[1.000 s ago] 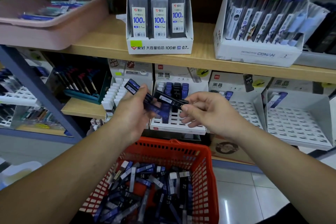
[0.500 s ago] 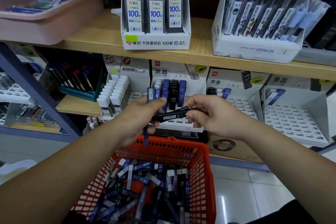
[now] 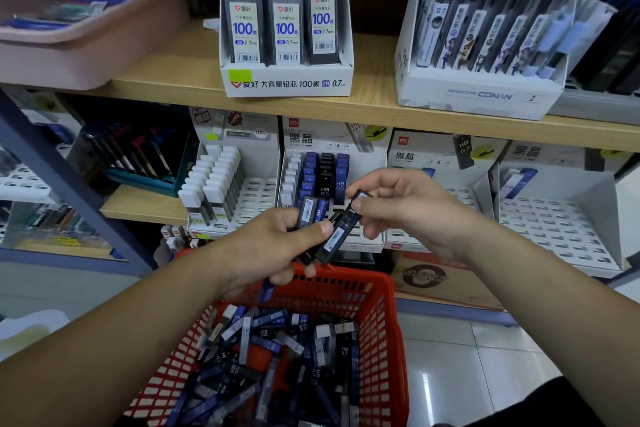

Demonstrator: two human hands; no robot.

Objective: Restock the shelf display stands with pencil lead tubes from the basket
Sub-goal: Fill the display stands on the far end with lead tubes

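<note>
A red plastic basket [image 3: 388, 333] below me holds several dark and blue pencil lead tubes [image 3: 277, 350]. My left hand [image 3: 270, 253] grips a small bunch of blue tubes [image 3: 311, 211] above the basket. My right hand [image 3: 405, 208] pinches the top end of one black tube [image 3: 341, 230], whose lower part lies against my left thumb. Behind the hands stands a white display stand [image 3: 332, 180] with rows of blue and black tubes. To its right are two mostly bare white stands [image 3: 450, 198] [image 3: 557, 229].
A stand of white-capped tubes [image 3: 218, 184] is at the left of the lower shelf. The wooden upper shelf [image 3: 374, 107] carries a box of 100-lead packs [image 3: 287, 24], a box of pens [image 3: 485, 45] and a pink tray [image 3: 86, 31]. A blue shelf post [image 3: 69, 180] slants at left.
The black tube in my right hand has tilted from lying across to nearly upright. Both hands stay close together above the basket, and the view has shifted slightly closer to the shelf.
</note>
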